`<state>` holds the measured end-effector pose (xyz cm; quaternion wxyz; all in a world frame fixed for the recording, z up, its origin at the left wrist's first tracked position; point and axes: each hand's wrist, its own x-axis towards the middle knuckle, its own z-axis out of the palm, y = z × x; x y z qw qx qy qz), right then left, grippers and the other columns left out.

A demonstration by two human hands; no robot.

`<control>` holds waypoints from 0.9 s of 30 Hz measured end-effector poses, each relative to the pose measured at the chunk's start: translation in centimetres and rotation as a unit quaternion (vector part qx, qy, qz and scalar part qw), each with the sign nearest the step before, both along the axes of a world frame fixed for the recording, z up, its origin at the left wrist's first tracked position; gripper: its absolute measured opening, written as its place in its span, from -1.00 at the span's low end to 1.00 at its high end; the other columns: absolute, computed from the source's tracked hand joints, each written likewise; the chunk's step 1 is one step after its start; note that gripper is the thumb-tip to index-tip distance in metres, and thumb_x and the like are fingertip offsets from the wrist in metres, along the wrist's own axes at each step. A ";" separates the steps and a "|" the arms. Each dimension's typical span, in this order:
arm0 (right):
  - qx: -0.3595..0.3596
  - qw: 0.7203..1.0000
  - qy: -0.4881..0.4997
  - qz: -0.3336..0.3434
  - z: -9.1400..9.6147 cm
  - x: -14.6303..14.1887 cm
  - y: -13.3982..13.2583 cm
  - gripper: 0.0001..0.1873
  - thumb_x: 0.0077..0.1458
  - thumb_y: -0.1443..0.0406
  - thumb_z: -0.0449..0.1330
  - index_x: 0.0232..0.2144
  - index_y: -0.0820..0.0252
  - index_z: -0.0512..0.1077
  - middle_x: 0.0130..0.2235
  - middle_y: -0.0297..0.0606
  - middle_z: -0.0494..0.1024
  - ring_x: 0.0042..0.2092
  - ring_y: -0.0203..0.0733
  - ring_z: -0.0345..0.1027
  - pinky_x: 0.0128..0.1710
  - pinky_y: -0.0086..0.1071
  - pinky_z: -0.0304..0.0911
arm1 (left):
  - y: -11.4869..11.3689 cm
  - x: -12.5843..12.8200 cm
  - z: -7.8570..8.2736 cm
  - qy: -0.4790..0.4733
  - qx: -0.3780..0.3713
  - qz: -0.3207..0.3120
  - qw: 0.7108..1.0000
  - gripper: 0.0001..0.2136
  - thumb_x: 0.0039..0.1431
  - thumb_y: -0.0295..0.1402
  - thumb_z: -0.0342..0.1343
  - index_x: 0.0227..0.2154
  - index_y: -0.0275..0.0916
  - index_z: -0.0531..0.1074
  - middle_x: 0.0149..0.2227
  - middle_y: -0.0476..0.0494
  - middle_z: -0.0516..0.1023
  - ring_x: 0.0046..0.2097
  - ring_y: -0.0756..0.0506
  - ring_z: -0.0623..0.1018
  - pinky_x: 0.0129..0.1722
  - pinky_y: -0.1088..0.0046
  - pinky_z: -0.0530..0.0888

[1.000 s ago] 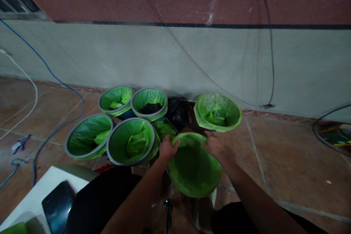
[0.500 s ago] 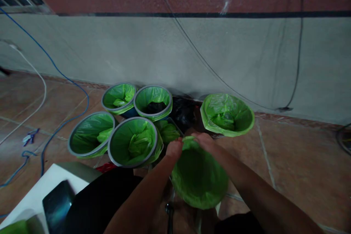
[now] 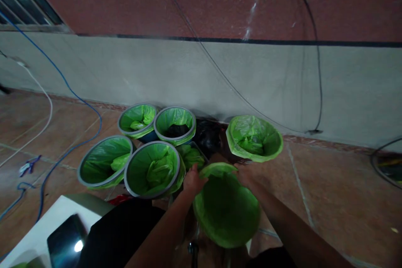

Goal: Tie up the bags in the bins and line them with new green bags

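A bin lined with a green plastic bag (image 3: 228,211) stands between my knees, its bag folded out over the rim. My left hand (image 3: 193,182) grips the bag's edge at the far left of the rim, thumb toward the opening. On the far right of the same rim, my right hand (image 3: 246,174) is closed on the bag's edge, its fingertips partly hidden. Close by on the left is a grey-rimmed bin with a green liner (image 3: 152,169). Beyond my right hand stands another green-lined bin (image 3: 254,138), its bag draped loosely over the rim.
More lined bins (image 3: 105,161) cluster at left, near a black plastic bag (image 3: 207,136) by the wall (image 3: 141,71). A phone (image 3: 65,240) lies on a white surface (image 3: 40,226) at lower left. Blue cable (image 3: 67,153) and purple-handled clippers (image 3: 29,165) lie on the tiled floor.
My hands have moved apart along the rim, the left one outward to the left. The bag's far edge now spreads wider between them. The view has tilted up slightly.
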<state>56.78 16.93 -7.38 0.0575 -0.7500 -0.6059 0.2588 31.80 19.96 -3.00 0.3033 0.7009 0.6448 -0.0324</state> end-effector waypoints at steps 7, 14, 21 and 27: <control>-0.026 0.989 0.019 -0.145 0.8 -1.6 -7.5 -0.69 0.15 0.32 0.12 -0.09 0.25 0.53 -0.14 -0.01 0.65 -0.15 -0.04 0.55 -0.19 -0.35 0.37 | -0.2 -0.1 0.1 -0.049 0.047 0.002 0.998 -0.40 0.21 -0.18 0.20 0.24 -0.34 0.26 0.18 -0.38 0.48 0.22 -0.21 0.47 0.20 0.34 0.36; 0.100 0.993 0.008 -0.059 2.5 -3.7 -2.1 -0.55 0.31 0.24 0.00 0.17 0.30 0.38 0.14 0.03 0.52 0.16 -0.03 0.40 0.17 -0.25 0.25 | 2.0 3.1 0.7 -0.021 0.073 -0.095 0.993 -0.65 0.45 -0.33 -0.19 -0.06 -0.25 0.52 -0.02 -0.23 0.62 0.04 -0.11 0.58 0.09 0.38 0.42; 0.023 0.995 0.063 0.077 0.5 -3.5 -0.1 -0.67 0.32 0.24 0.02 -0.02 0.08 0.53 -0.06 -0.18 0.65 -0.03 -0.11 0.53 -0.01 -0.35 0.32 | 1.1 3.1 -1.1 0.017 0.040 -0.184 0.982 -0.63 0.45 -0.23 -0.19 -0.07 -0.20 0.52 -0.09 -0.21 0.64 -0.06 -0.12 0.62 -0.02 0.41 0.45; 0.026 0.991 0.096 0.085 -0.6 -2.8 -0.9 -0.62 0.23 0.27 0.07 0.05 0.12 0.51 -0.10 -0.16 0.66 -0.09 -0.08 0.53 -0.06 -0.31 0.35 | 1.0 2.6 -1.3 0.033 0.021 -0.213 0.976 -0.71 0.40 -0.29 -0.07 0.01 -0.22 0.47 -0.07 -0.24 0.63 -0.03 -0.16 0.62 -0.04 0.37 0.47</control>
